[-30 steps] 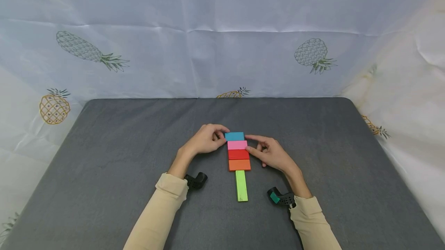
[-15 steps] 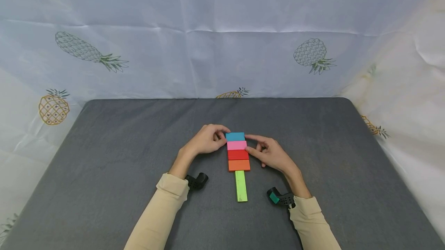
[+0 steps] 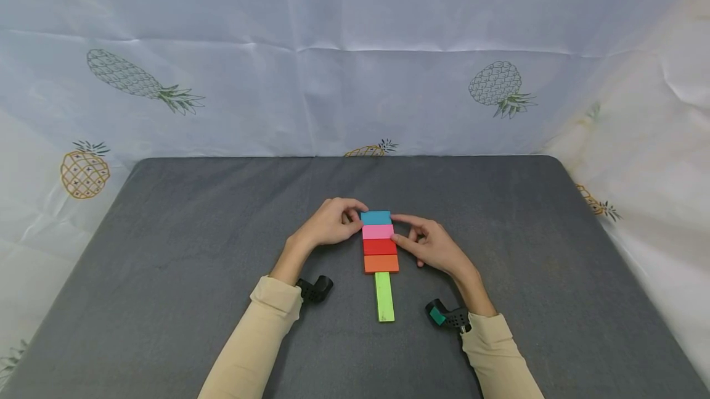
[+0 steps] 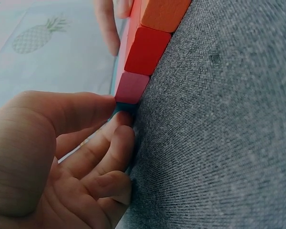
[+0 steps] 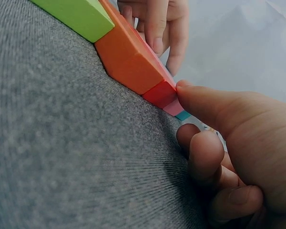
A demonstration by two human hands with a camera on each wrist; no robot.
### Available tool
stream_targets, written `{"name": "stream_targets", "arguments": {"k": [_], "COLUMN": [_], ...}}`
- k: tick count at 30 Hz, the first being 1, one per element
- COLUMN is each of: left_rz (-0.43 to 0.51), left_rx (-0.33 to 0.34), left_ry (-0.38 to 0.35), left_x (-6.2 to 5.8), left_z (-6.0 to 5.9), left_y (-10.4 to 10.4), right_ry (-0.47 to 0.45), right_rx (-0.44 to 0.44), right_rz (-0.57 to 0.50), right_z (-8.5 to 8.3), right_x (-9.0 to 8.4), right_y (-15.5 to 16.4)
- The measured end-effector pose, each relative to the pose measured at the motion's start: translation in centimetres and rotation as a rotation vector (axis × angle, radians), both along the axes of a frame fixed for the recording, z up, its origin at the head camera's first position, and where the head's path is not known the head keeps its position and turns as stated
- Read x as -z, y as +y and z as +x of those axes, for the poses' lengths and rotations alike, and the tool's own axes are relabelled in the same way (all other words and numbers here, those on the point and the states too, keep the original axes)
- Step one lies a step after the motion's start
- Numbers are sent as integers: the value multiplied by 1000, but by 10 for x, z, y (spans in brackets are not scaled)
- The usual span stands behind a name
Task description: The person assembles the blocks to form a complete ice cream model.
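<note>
Near the middle of the dark grey fabric-covered table (image 3: pixel 166 251), five flat wooden blocks lie in a line running away from the person: a teal-blue rectangular block (image 3: pixel 375 218) farthest off, then a pink rectangular block (image 3: pixel 378 232), a red rectangular block (image 3: pixel 379 246) and an orange rectangular block (image 3: pixel 381 263), each touching the next along its long side, with a narrow lime-green block (image 3: pixel 384 296) lying lengthwise just below the orange one. The left hand (image 3: pixel 328 224) sits at the left end of the teal-blue block, its fingers (image 4: pixel 102 143) curled and pressing that end, thumb at the pink block's corner. The right hand (image 3: pixel 429 245) sits on the opposite side, fingers curled, its thumb tip (image 5: pixel 188 90) against the right ends of the red and pink blocks and a finger reaching to the teal-blue one. Both arms wear beige sleeves (image 3: pixel 261 325). Behind the table hangs a pale pineapple-print cloth (image 3: pixel 355 53).
</note>
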State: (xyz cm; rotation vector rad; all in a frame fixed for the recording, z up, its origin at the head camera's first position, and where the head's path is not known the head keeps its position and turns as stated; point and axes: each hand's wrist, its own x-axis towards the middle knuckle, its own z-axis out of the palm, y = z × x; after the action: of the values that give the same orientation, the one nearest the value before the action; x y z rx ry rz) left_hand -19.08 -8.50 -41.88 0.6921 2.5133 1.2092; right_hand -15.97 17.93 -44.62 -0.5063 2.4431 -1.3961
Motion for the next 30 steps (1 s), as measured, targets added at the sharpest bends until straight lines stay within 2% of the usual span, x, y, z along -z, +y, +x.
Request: {"name": "stream_targets", "arguments": {"k": [17,30], "left_rz": [11,21], "left_rx": [-13,-13], "left_ry": [-12,-12], "left_x": [1,3], "left_z": [1,2], "left_y": [2,2], "right_ry": [-29,-16], "right_rx": [5,2], "right_rz": [-11,-7], "right_z": [1,1], "right_x": [-1,-1], "right_y": [0,0]}}
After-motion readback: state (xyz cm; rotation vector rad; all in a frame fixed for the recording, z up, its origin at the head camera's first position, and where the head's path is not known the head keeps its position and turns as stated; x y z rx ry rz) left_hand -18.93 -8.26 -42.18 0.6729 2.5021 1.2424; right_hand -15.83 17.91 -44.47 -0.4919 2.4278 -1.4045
